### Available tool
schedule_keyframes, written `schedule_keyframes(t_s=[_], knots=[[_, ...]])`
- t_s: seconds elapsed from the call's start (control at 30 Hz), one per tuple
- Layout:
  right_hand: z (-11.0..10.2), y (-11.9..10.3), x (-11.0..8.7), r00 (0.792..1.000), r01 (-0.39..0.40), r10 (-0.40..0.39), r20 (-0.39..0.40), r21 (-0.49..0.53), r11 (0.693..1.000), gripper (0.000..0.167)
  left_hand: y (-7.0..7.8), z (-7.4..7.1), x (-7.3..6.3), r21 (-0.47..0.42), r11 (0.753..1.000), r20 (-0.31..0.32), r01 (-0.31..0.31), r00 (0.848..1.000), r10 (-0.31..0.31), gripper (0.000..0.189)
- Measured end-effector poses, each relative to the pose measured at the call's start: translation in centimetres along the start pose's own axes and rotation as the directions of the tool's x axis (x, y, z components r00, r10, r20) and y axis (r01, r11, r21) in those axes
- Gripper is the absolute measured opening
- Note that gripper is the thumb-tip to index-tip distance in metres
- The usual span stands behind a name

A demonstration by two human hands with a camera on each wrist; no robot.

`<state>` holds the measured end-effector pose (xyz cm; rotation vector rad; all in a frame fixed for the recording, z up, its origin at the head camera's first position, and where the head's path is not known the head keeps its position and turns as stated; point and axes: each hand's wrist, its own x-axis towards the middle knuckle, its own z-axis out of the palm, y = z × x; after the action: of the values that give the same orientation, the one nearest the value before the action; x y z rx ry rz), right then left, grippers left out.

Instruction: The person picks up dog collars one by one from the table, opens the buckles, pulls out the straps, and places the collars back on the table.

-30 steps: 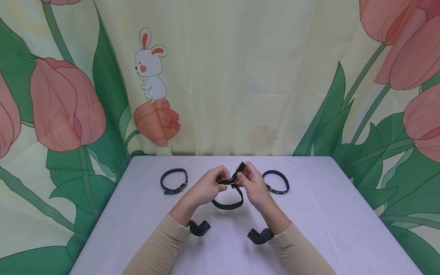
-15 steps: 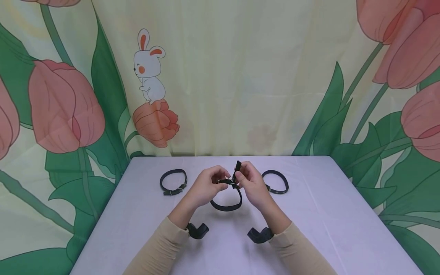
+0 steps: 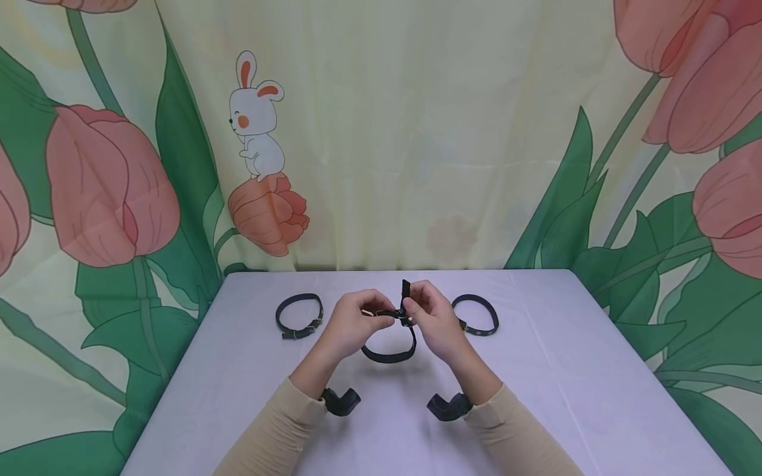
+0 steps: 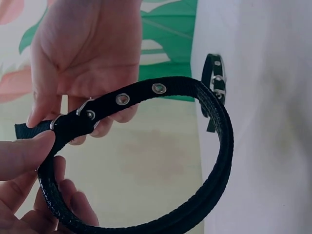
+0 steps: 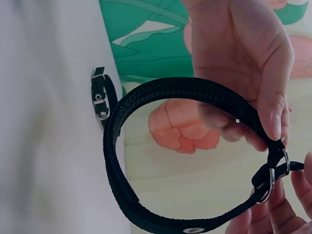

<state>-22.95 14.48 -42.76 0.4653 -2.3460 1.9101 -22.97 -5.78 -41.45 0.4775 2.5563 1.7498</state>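
A black dog collar (image 3: pixel 389 358) with metal eyelets and a buckle hangs as a loop between both hands, above the table. My left hand (image 3: pixel 351 324) pinches the band at the left of the buckle. On the other side, my right hand (image 3: pixel 437 320) pinches the collar by the buckle, where the strap's free end (image 3: pixel 406 289) sticks straight up. In the left wrist view, the strap passes through the metal buckle (image 4: pixel 83 109), and the tip shows past a metal keeper loop. The right wrist view shows the left hand's (image 5: pixel 243 63) thumb and fingers on the band.
Two similar buckled black collars lie on the white table (image 3: pixel 381 436): one at the left (image 3: pixel 312 326), one at the right (image 3: pixel 495 315). Black wrist mounts (image 3: pixel 450 407) hang below both cuffs. A tulip-print curtain (image 3: pixel 381 145) stands behind the table.
The strap's free end has swung from leaning right to upright. Both hands and the held collar have drifted slightly left; the left hand has lowered a little.
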Motion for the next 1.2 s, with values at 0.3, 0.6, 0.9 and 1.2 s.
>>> schedule_keyframes(t_s=[0.3,0.6,0.9,1.2], knots=[[0.04,0.04,-0.11,1.0,-0.013,0.012,-0.025,-0.033,0.999,0.023,-0.13,-0.22,-0.1,-0.028,1.0,-0.104,-0.013,0.995,0.01,0.016],[-0.15,0.28,0.05,0.997,-0.056,0.054,-0.046,-0.034,0.998,0.027,-0.15,-0.23,-0.08,-0.08,0.997,-0.166,0.003,0.986,-0.017,0.017],[-0.39,0.39,0.16,0.996,-0.064,0.062,-0.063,-0.031,0.997,0.028,-0.09,-0.55,-0.16,-0.081,0.997,-0.205,0.009,0.978,-0.025,0.016],[-0.61,0.37,0.12,0.992,-0.09,0.085,-0.095,-0.051,0.995,0.025,-0.46,-0.75,-0.18,-0.101,0.995,-0.245,0.003,0.969,-0.028,0.015]])
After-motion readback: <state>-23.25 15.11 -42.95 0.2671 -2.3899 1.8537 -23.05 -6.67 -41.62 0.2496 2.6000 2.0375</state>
